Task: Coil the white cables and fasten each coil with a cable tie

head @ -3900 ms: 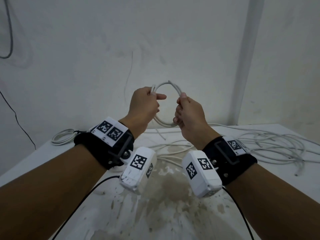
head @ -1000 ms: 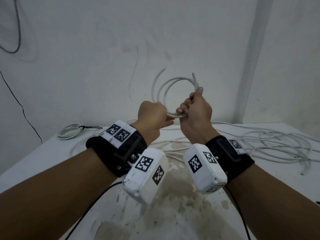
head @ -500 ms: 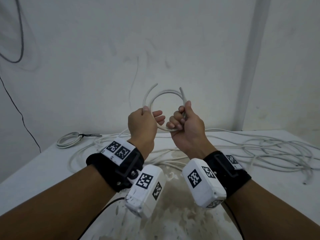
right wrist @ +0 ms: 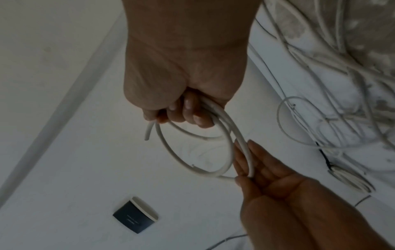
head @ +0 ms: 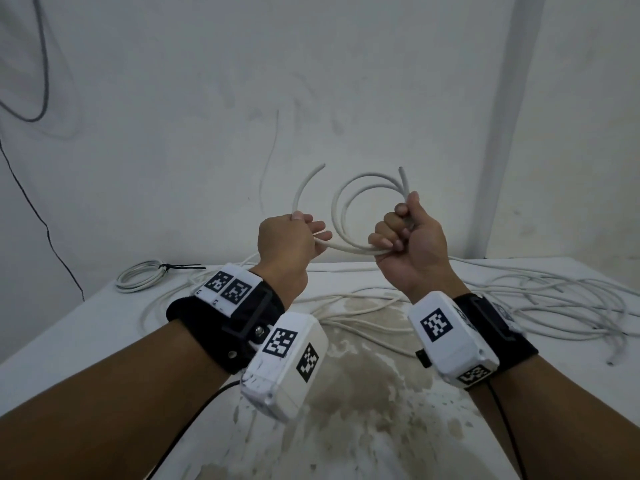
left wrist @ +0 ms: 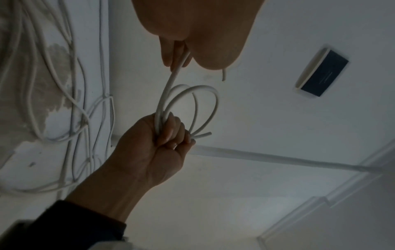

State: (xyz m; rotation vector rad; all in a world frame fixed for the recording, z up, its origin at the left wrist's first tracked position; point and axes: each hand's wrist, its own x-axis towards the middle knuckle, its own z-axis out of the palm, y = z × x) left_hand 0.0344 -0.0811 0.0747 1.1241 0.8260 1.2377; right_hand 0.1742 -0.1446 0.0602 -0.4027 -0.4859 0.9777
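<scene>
Gripping a round coil of smooth white cable (head: 349, 206) at the centre of the head view, the right hand (head: 408, 240) has its fingers (head: 384, 237) curled tight round the gathered loops, thumb up against a cut end that pokes above the fist. The left hand (head: 287, 244) holds the loose strand that runs out of the coil's bottom; its fingers (head: 318, 230) are only loosely bent round it (nearly straight in the right wrist view), and the strand's free tail arcs up above the knuckles. Both hands hang above the tabletop (head: 69, 341), a white surface with a blotchy brownish stain in the lower middle. A tangle of loose white cables (head: 554, 306) sprawls at right. At left lies a finished coil (head: 138, 277), flat and circular, cinched by a thin black cable tie (head: 176, 267).
</scene>
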